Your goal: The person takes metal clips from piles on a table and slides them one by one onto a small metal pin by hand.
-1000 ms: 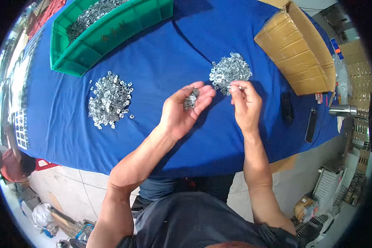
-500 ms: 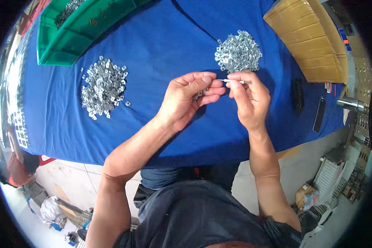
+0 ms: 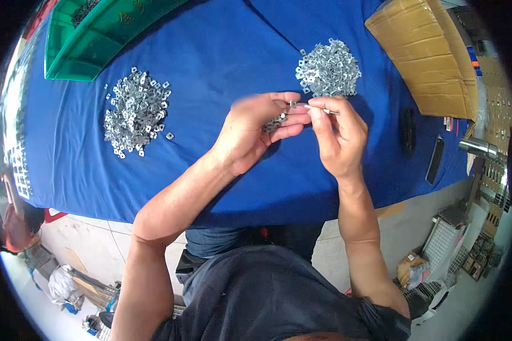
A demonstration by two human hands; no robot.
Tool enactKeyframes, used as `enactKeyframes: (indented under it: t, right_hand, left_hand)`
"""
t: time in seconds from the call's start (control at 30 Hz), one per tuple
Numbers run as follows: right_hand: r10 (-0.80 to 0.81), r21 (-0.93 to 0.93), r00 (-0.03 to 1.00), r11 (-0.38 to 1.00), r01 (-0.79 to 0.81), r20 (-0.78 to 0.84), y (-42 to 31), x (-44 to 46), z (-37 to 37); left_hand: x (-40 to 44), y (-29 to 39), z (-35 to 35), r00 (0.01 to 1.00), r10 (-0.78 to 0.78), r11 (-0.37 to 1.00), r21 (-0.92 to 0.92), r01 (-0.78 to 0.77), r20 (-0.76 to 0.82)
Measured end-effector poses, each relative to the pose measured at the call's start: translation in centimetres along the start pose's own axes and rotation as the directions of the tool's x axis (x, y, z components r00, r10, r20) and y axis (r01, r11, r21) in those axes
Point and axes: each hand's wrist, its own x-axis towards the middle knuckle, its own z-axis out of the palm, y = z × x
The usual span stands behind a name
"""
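Note:
My left hand (image 3: 253,125) is palm up and holds several small metal clips (image 3: 275,123) in its curled palm, its thumb smeared by motion. Between the thumb and fingertips of my right hand (image 3: 340,128) is a thin metal rod tool (image 3: 330,112), pinched and pointing left. At the tool's tip, just over my left fingers, sits one small square clip (image 3: 293,104); whether the left fingertips touch it I cannot tell. A heap of similar grey clips (image 3: 330,68) lies beyond my right hand. Another heap of clips (image 3: 133,113) is on the left.
A blue cloth (image 3: 210,62) covers the table. At the back left stands a green bin (image 3: 96,42) with small dark parts. Folded cardboard (image 3: 421,51) occupies the back right, near a dark flat phone-like object (image 3: 435,160) and a metal cylinder (image 3: 478,147).
My left thumb has lifted from the fingertips, and a clip now shows at the tool's tip. More clips in the left palm are visible. The whole view has shifted slightly.

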Motion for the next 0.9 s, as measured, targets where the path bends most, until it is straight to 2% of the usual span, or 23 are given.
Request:
enactKeyframes:
  t: [0.03, 0.1, 0.27, 0.4, 0.47, 0.53, 0.6, 0.63, 0.73, 0.77, 0.9]
  right_hand:
    - [0.077, 0.060, 0.997, 0.995, -0.077, -0.002, 0.1, -0.1, 0.0]
    - [0.085, 0.103, 0.996, 0.991, -0.084, -0.010, 0.1, -0.1, 0.1]
    - [-0.012, -0.060, 1.000, 0.998, 0.014, 0.027, 0.1, 0.2, 0.4]
    - [-0.065, -0.089, 0.996, 0.994, 0.070, 0.063, 0.1, 0.5, 0.4]
    - [-0.041, -0.062, 0.998, 0.997, 0.044, 0.043, 0.4, 0.4, 0.5]
    - [0.008, -0.099, 1.000, 0.995, -0.007, 0.001, 0.0, 0.7, 0.0]
    - [0.195, -0.069, 0.976, 0.977, -0.201, -0.096, 0.7, 0.7, -0.5]
    - [0.220, -0.137, 0.968, 0.962, -0.236, -0.120, 1.2, 1.0, -0.8]
    - [0.161, -0.233, 0.977, 0.954, -0.190, -0.139, 1.9, 1.3, -1.4]
    - [0.228, -0.129, 0.961, 0.960, -0.249, -0.157, 1.9, 1.0, -1.3]
    - [0.221, -0.042, 0.964, 0.973, -0.229, -0.147, 1.2, 0.7, -1.0]
  left_hand:
    - [0.0, 0.0, 0.1, 1.000, -0.004, 1.000, -0.007, 0.004, -0.009]
    - [0.0, 0.0, -0.1, 1.000, -0.004, 1.000, 0.002, 0.004, -0.004]
    - [-0.1, -0.4, -0.1, 1.000, 0.006, 0.999, 0.038, -0.006, 0.002]
    - [-0.1, -0.5, -0.1, 1.000, 0.024, 0.994, 0.108, -0.023, -0.009]
    - [-0.1, -0.4, 0.0, 1.000, 0.025, 0.992, 0.122, -0.024, -0.009]
    - [-0.1, -0.1, 0.1, 1.000, 0.008, 0.999, 0.052, -0.008, 0.001]
    - [0.1, 0.0, -0.1, 1.000, -0.005, 1.000, 0.023, 0.005, 0.002]
    - [0.1, 0.0, -0.1, 1.000, -0.020, 1.000, -0.006, 0.020, 0.000]
    - [0.2, 0.0, -0.3, 1.000, -0.006, 1.000, -0.012, 0.006, 0.008]
    - [0.2, 0.0, -0.2, 1.000, -0.004, 1.000, -0.012, 0.005, 0.009]
    - [0.1, 0.1, -0.2, 1.000, -0.014, 1.000, 0.005, 0.014, -0.010]
